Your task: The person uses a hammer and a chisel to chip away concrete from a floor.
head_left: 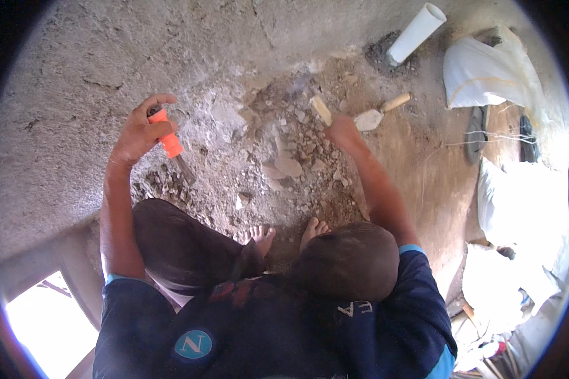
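Observation:
My left hand (138,134) is closed around the orange grip of a chisel (169,140). Its dark metal blade slants down to the right, above the rubble by the wall. Farther right, my right hand (344,131) is closed at the lower end of a pale wooden handle (322,110); whatever that handle belongs to is hidden. Just beyond that hand lies a trowel (368,120) with a flat grey blade and a wooden handle. Broken chips and loose rubble (289,166) cover the ground between my hands.
A rough grey wall (101,82) runs along the left and far side. A white pipe (417,33) sticks up at the far right. White sacks (487,69), a pair of dark sandals (476,134) and thin wire lie at the right. My bare feet (259,237) stand at the rubble's near edge.

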Tool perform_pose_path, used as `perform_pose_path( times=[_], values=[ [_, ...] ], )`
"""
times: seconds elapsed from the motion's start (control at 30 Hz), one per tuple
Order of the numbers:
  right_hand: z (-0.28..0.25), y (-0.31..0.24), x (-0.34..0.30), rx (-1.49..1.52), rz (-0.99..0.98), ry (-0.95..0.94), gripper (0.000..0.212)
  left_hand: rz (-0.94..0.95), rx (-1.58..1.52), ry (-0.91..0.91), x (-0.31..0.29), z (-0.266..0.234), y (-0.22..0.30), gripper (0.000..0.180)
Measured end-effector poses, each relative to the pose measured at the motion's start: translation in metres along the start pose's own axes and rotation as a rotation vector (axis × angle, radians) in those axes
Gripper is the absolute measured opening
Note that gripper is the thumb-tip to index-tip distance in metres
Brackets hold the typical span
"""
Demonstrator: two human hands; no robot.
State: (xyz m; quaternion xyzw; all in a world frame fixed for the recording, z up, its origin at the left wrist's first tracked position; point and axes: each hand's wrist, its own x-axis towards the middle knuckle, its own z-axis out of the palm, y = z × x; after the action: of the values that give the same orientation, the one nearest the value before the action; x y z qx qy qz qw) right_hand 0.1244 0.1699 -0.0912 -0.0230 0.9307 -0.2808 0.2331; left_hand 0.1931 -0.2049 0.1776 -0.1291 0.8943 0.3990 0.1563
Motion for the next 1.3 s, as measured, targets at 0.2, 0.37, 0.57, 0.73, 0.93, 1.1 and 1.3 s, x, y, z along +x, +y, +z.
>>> perform_pose_path(
  times=[0.2,0.37,0.57,0.73,0.93,1.1,1.3],
  values=[
    [-0.041,0.002,0.028,0.567,0.306,0.317,0.024,0.012,-0.032,0.005,-0.004,0.003,0.004,0.049],
    [0.008,0.046,0.040,-0.131,0.004,0.318,0.026,0.019,-0.043,-0.022,0.005,0.001,0.004,0.049],
    [0.028,-0.001,-0.017,-0.042,0.011,0.010,0.030,0.078,0.039,-0.021,0.010,0.009,0.010,0.050],
    [0.035,0.014,-0.038,0.026,0.007,-0.081,0.040,-0.041,-0.074,-0.048,0.014,0.006,0.003,0.041],
    [0.044,0.042,-0.059,0.466,0.246,-0.126,0.034,-0.033,-0.563,0.019,0.036,0.021,-0.027,0.032],
    [-0.022,0.032,-0.101,0.630,0.372,0.047,0.041,0.084,-0.549,-0.108,0.076,0.062,0.005,0.029],
    [-0.058,0.059,-0.132,0.882,0.390,0.360,0.021,0.419,-0.021,0.013,0.154,0.149,0.049,0.043]
  ],
)
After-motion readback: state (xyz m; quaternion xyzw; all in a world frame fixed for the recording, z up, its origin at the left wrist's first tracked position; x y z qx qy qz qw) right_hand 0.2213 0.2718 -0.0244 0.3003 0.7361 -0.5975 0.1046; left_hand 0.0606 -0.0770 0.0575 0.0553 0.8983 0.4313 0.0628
